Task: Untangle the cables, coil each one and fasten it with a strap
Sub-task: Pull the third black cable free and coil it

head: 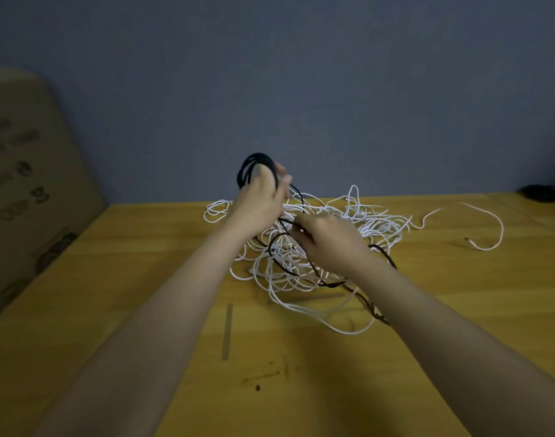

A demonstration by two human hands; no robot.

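So the left hand (259, 200), just above centre frame, has its fingers curled around a few finished loops of the black cable (254, 167), holding the coil up off the table (112, 279). The right hand (328, 239), a bit lower and to the right, pinches the loose run of that same black cable where it crosses the white cable tangle (317, 247) in the middle of the frame. The black tail trails on toward lower right, weaving through the white loops. My take: feed slack slowly, lift the black strand clear of the white before each wrap, and keep loops the same size. Don't yank, it'll probably tighten a knot. A thin strip (227, 331) at lower centre might be a strap, can't tell.
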